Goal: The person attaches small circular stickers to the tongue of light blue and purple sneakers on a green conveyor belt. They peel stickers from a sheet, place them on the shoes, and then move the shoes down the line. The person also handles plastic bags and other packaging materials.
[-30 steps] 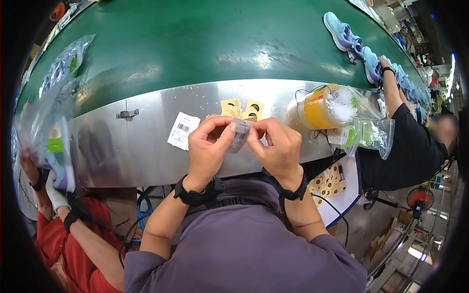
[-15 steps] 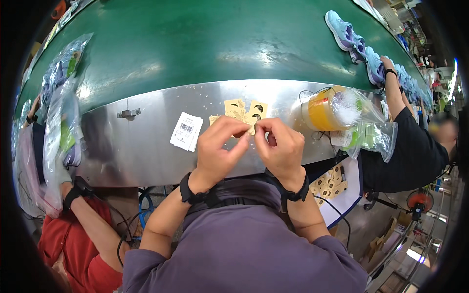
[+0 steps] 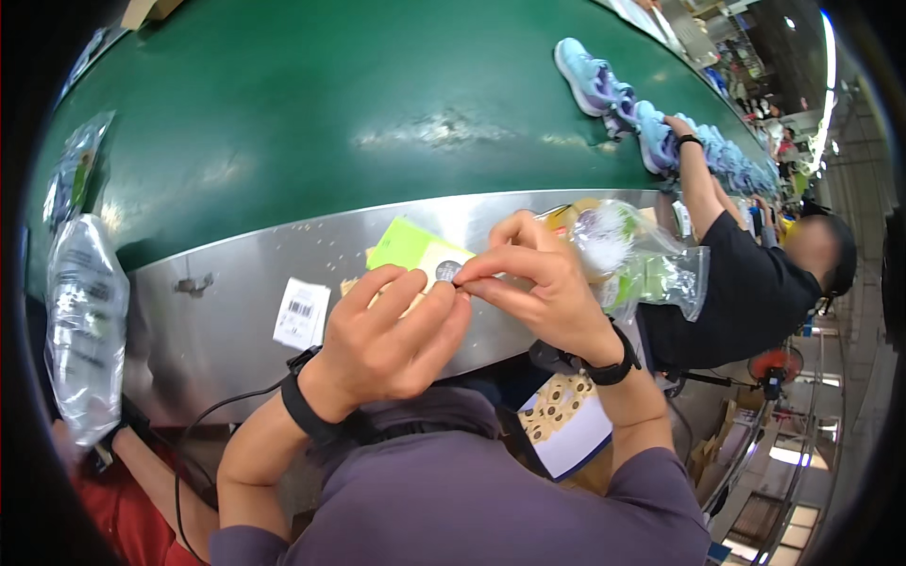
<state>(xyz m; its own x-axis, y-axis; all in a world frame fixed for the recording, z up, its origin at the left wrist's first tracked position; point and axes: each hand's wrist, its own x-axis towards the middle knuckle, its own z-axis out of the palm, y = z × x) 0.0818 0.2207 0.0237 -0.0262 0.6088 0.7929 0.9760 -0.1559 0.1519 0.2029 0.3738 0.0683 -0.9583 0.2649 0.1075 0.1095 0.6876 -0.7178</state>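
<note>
A green and pale card (image 3: 401, 243) with a round grey spot is at my fingers, above the metal ledge. My left hand (image 3: 392, 335) is closed at the card's near side, its fingers curled in. Thumb and forefinger of my right hand (image 3: 543, 283) pinch close to the round spot, against the left fingertips. Whatever small piece lies between the fingertips is hidden. Below my left hand, tan cards (image 3: 349, 286) show only in part. A small stack of white barcode labels (image 3: 302, 314) lies on the ledge to the left.
Blue shoes (image 3: 585, 77) line the green belt (image 3: 311, 113) at right, where a person in black (image 3: 746, 292) reaches in. A white bristly bundle (image 3: 604, 236) and clear bags stand right of my hands. Bagged goods (image 3: 87, 321) hang left. Tan cards lie on a white tray (image 3: 578, 441) below.
The view has swung, so the shoes and labels sit further left. A green and pale card is now at my hands, where tan cards were before. My right hand now sits higher than my left.
</note>
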